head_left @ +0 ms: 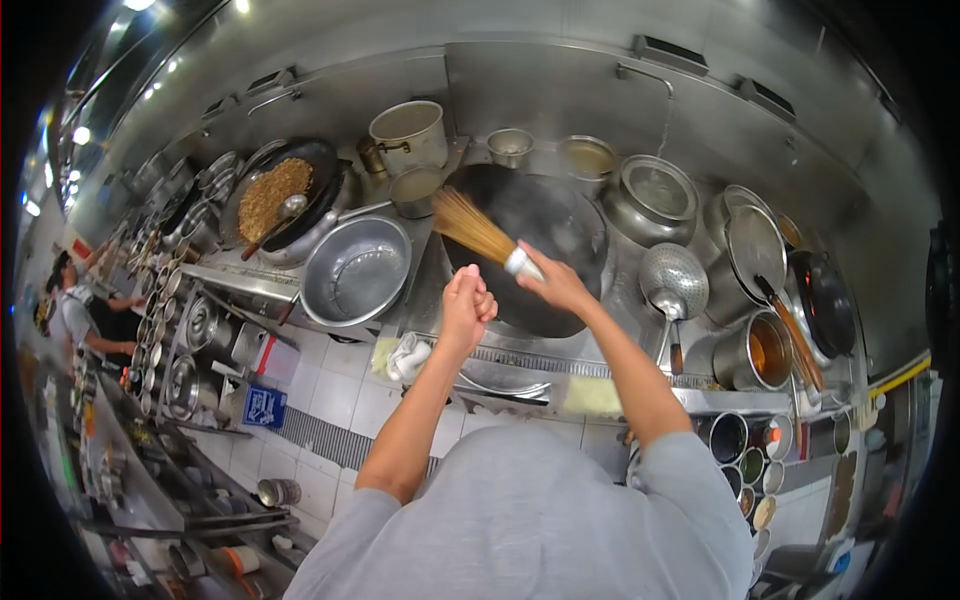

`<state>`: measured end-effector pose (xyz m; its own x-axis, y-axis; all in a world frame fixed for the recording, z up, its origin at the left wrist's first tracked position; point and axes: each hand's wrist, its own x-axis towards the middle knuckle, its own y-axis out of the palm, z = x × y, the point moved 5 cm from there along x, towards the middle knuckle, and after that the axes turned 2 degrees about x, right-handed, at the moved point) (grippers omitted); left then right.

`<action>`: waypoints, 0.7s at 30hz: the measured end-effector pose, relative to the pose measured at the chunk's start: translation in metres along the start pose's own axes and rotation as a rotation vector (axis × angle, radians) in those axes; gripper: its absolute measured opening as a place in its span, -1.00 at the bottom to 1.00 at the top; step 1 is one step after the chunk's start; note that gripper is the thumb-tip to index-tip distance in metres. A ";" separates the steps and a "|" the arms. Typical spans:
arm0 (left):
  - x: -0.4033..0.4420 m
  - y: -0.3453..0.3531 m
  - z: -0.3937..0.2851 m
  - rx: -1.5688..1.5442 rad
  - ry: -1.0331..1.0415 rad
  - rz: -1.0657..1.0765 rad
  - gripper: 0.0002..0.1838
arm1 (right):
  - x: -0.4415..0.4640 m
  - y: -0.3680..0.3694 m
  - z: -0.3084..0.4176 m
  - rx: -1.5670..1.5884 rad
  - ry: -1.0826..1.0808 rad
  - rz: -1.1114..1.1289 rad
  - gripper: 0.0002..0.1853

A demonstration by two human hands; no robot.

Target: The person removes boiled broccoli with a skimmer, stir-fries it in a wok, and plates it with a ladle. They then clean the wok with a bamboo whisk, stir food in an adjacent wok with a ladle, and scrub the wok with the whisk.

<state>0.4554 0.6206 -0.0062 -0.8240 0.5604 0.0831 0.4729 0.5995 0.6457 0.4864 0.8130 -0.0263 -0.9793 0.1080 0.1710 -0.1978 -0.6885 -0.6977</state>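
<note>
In the head view, my right hand [556,280] grips the pale, wrapped handle end of a bamboo wok brush [474,228]. The brush's splayed bristles point up and left over a large dark wok [545,300] on the range, and faint steam hangs above its far side. Close to the wok's near left side, my left hand [468,307] is curled into a fist; what it holds, if anything, is hidden. Left of that fist stands a wide metal basin [357,268]. A crumpled white cloth [408,357] lies at the range's front edge.
A second wok [325,160] on the left holds brown crumbly food [272,195] and a ladle. Water runs from a tap [668,90] into a pot [655,190]. A perforated skimmer [674,285] and an orange-liquid pot [762,350] stand right. A co-worker [85,310] works far left.
</note>
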 end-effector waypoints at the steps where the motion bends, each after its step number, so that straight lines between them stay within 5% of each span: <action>1: -0.003 0.014 -0.001 0.053 -0.004 0.066 -0.63 | 0.027 0.020 -0.042 0.354 0.271 -0.118 -0.32; 4: -0.002 0.029 -0.006 0.246 -0.033 0.186 -0.63 | 0.054 0.040 -0.054 1.182 0.740 -0.594 -0.50; 5: 0.002 0.028 -0.006 0.302 -0.023 0.195 -0.61 | 0.057 0.042 -0.044 1.182 0.669 -0.483 -0.57; 6: 0.003 0.029 -0.008 0.303 -0.033 0.197 -0.61 | 0.037 0.034 -0.006 0.949 0.515 -0.344 -0.43; 7: 0.004 0.034 -0.012 0.368 -0.027 0.239 -0.61 | 0.023 0.036 -0.004 0.591 0.121 -0.526 -0.33; 9: 0.003 0.037 -0.015 0.430 -0.027 0.284 -0.61 | 0.000 0.049 -0.024 0.123 -0.182 -0.605 -0.17; 10: -0.002 0.036 -0.013 0.477 -0.045 0.308 -0.60 | -0.015 0.039 -0.033 0.040 -0.092 -0.536 -0.10; 11: -0.006 0.036 -0.011 0.525 -0.065 0.337 -0.60 | -0.018 0.048 -0.069 0.563 0.572 -0.230 -0.16; 12: -0.009 0.038 -0.010 0.529 -0.084 0.342 -0.60 | -0.015 0.053 -0.079 1.010 0.704 -0.339 -0.23; 14: -0.009 0.041 -0.015 0.582 -0.038 0.346 -0.60 | -0.005 0.038 -0.044 1.170 0.619 -0.393 -0.31; 18: -0.006 0.031 -0.018 0.520 -0.072 0.327 -0.62 | -0.064 0.013 0.070 1.147 0.326 -0.032 -0.25; 20: -0.003 0.026 -0.017 0.501 -0.048 0.326 -0.61 | -0.076 0.052 -0.017 1.048 0.388 0.061 -0.24; 21: -0.004 0.021 -0.018 0.445 -0.028 0.291 -0.60 | -0.090 0.050 -0.061 0.818 0.650 0.003 -0.22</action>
<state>0.4633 0.6206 0.0207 -0.6333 0.7510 0.1869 0.7724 0.5980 0.2143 0.5624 0.8127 -0.1190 -0.8620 0.3034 -0.4062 -0.3435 -0.9387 0.0277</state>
